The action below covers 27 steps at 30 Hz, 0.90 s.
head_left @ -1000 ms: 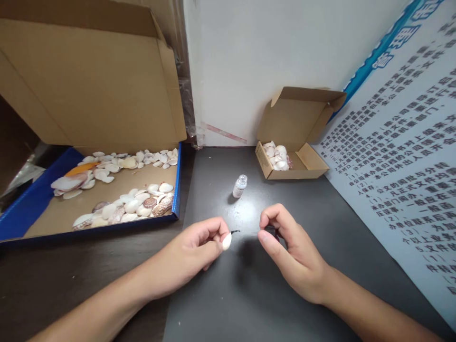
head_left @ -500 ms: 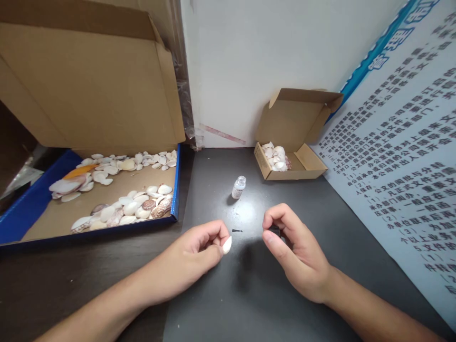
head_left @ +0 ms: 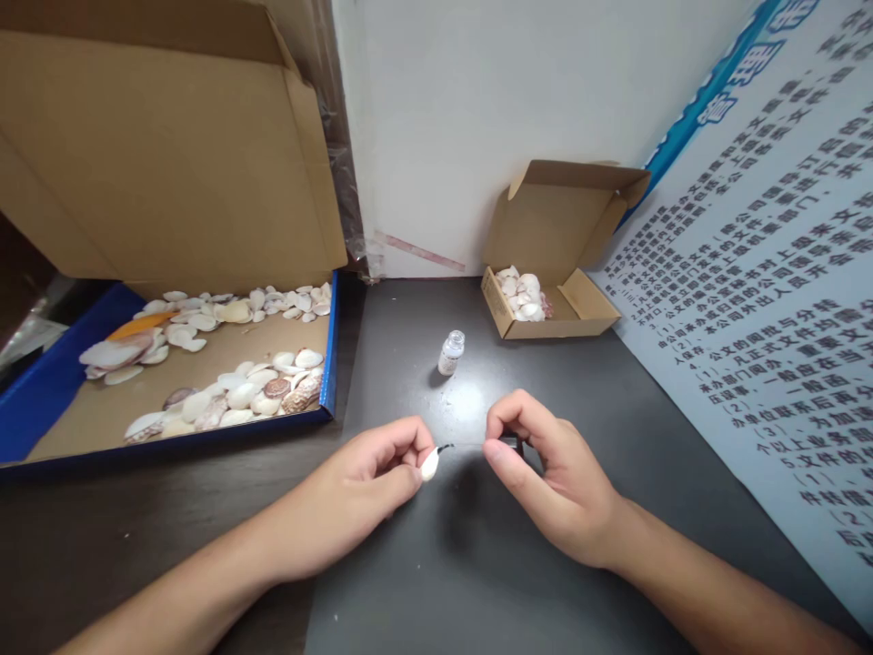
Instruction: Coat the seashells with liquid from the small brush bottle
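Between the thumb and fingers of my left hand [head_left: 382,478] is a small white seashell [head_left: 429,465], held just above the dark table. My right hand [head_left: 552,487] pinches the black cap of a thin-stemmed brush [head_left: 446,447]; most of the cap is hidden by the fingers. The brush's dark bristles reach left and touch, or nearly touch, the shell's upper edge. Beyond both hands a small clear glass bottle [head_left: 451,353] with a white label stands upright without a cap.
On the left, a blue-sided cardboard box [head_left: 333,355] with its lid up holds many shells. A smaller open cardboard box [head_left: 563,331] with white shells stands at the back right. Behind is a white wall [head_left: 436,136]; a printed sheet [head_left: 770,364] flanks the right.
My right hand has moved slightly left, bringing the brush's bristles up to the shell. My left hand still holds the shell. The whole view has shifted a little.
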{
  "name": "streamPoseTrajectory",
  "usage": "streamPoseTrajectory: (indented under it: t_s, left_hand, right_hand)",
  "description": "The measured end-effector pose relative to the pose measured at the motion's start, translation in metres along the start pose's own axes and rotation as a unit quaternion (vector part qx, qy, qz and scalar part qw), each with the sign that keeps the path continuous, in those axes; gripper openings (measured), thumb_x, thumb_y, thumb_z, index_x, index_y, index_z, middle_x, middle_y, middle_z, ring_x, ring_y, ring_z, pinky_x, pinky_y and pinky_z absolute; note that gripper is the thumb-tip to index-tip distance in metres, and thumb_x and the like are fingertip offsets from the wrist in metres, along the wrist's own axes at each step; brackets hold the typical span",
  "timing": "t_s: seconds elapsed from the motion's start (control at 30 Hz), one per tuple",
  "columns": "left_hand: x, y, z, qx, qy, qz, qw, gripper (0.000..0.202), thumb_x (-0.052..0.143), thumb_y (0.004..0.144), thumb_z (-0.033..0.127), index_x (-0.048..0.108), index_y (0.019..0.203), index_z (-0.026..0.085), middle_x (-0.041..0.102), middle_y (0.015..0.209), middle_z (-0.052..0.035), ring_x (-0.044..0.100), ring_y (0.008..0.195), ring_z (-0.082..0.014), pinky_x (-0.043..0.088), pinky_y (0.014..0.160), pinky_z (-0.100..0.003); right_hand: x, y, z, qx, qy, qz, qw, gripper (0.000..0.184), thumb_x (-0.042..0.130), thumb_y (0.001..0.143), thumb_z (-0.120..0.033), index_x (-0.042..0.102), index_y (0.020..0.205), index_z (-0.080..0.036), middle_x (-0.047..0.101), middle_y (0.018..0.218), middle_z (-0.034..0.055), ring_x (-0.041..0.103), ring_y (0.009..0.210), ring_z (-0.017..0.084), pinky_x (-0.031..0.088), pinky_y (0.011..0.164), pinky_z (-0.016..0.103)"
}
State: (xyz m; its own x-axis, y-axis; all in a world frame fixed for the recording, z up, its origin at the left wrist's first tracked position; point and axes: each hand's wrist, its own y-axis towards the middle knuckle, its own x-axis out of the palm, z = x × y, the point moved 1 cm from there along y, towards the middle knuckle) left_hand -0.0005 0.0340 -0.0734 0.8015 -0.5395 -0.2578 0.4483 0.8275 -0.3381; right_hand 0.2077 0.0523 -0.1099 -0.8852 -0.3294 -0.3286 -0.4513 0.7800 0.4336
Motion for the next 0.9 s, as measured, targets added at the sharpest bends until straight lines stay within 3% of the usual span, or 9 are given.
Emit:
streamPoseTrajectory:
  t_s: [0.17,0.4,0.67,0.9]
  left_hand:
    - [0.0004,-0.0008,0.0027,0.003,0.015,-0.003,1.000,0.021,0.047,0.093,0.037,0.045,0.081,0.019,0.037,0.071,0.0052,0.033,0.065,-0.0103,0.028,0.059,-0.024]
    - [0.0007,0.0004,0.0013,0.007,0.007,-0.004,1.000,0.018,0.048,0.093,0.034,0.045,0.082,0.019,0.038,0.073,0.0052,0.034,0.066,-0.0101,0.028,0.060,-0.023]
    - [-0.0001,-0.0006,0.0013,-0.003,0.006,-0.007,1.000,0.014,0.046,0.092,0.030,0.044,0.083,0.020,0.037,0.072,0.0057,0.033,0.066,-0.0103,0.028,0.060,-0.024]
    - [-0.0001,0.0005,0.0021,-0.009,0.008,-0.007,1.000,0.009,0.045,0.090,0.026,0.044,0.083,0.020,0.037,0.071,0.0061,0.033,0.065,-0.0103,0.028,0.060,-0.024]
  right_hand:
    - [0.0002,-0.0010,0.0005,-0.009,-0.011,0.028,1.000,0.011,0.050,0.096,-0.020,0.045,0.086,-0.022,0.042,0.066,-0.0068,0.037,0.053,0.007,0.031,0.048,0.020]
    - [-0.0005,-0.0012,0.0021,-0.061,0.013,0.015,0.998,0.018,0.046,0.100,-0.022,0.048,0.082,-0.022,0.043,0.067,-0.0056,0.038,0.058,0.008,0.032,0.054,0.021]
    - [-0.0023,-0.0073,-0.0003,0.029,0.041,-0.034,0.998,0.018,0.034,0.102,-0.031,0.044,0.089,-0.022,0.038,0.066,-0.0038,0.033,0.058,0.013,0.029,0.052,0.025]
    - [-0.0033,-0.0076,0.0009,0.031,0.051,-0.071,0.996,0.016,0.034,0.098,-0.034,0.043,0.093,-0.021,0.038,0.070,-0.0021,0.034,0.060,0.015,0.031,0.056,0.028]
